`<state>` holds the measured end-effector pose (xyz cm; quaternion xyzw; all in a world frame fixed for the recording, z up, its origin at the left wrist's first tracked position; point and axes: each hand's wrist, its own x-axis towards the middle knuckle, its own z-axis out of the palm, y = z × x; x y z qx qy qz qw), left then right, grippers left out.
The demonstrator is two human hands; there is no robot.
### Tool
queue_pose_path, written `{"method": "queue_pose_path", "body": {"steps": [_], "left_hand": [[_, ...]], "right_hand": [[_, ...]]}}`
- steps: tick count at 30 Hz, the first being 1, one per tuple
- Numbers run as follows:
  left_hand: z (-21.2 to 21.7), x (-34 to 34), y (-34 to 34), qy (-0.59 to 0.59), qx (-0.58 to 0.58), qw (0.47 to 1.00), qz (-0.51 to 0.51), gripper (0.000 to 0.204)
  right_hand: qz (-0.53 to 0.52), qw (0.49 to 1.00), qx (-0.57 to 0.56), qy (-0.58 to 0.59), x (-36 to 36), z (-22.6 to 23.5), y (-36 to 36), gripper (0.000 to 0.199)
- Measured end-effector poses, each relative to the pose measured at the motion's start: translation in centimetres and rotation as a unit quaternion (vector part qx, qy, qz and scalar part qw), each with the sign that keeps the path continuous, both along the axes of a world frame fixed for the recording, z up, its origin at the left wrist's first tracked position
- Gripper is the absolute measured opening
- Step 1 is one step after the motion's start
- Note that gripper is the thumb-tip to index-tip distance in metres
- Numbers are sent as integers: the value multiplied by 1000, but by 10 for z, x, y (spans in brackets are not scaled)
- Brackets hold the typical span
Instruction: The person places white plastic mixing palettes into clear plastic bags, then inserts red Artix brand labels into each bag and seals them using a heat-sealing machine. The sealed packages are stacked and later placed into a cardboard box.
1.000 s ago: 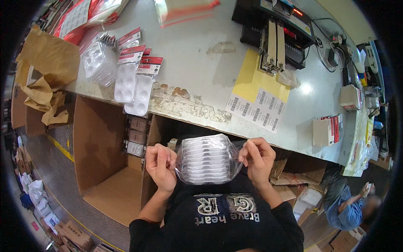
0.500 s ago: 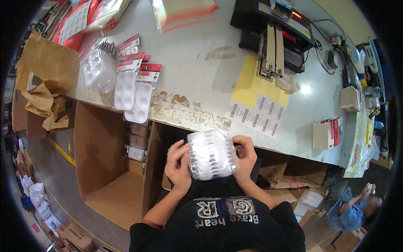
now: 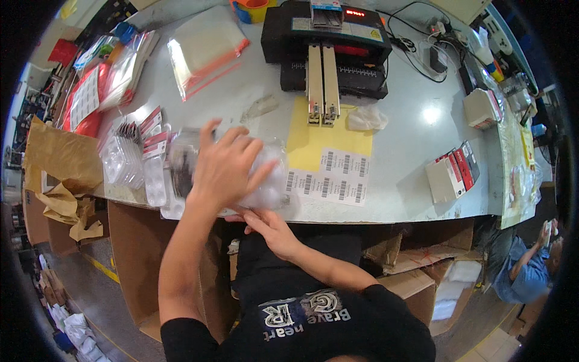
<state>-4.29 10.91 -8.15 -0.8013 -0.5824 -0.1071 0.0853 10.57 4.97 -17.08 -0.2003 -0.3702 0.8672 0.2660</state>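
A stack of clear-white plastic paint palettes (image 3: 272, 166) sits at the table's front edge, blurred by motion. My left hand (image 3: 228, 166) is over its left part, fingers spread, covering some of it. Just below the stack's front edge, my right hand (image 3: 271, 232) has its fingers stretched to the left, close to or touching the stack; the exact contact is hidden. To the left lie carded palettes (image 3: 155, 181) with red and white headers, beside another stack of palettes (image 3: 122, 160).
A black machine (image 3: 329, 36) with two pale rails stands at the back. Below it are a yellow sheet (image 3: 304, 139) and barcode labels (image 3: 330, 178). Clear bags (image 3: 205, 48) lie behind. Card stacks (image 3: 449, 175) stand right; open cartons (image 3: 139, 259) are under the table. Another person (image 3: 523, 268) is far right.
The palette stack has moved from in front of my body onto the table, to the left. My left hand has let go and spread above it. My right hand has shifted left.
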Motion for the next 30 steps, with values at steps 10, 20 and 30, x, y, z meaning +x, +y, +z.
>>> {"method": "queue_pose_path", "body": {"steps": [10,20,30], "left_hand": [[-42,46,-82,-260,-29,949,177,25],[-120,114,-134,-778,-285,398,393,34],[-90,104,-102,-737,-410,481,240,34]], "right_hand": [[-101,582,613,-524,128,-18,85,49],[-6,638,637,-434,159,-14,40,33],[34,797,535,-279,139,-24,90,33]]}}
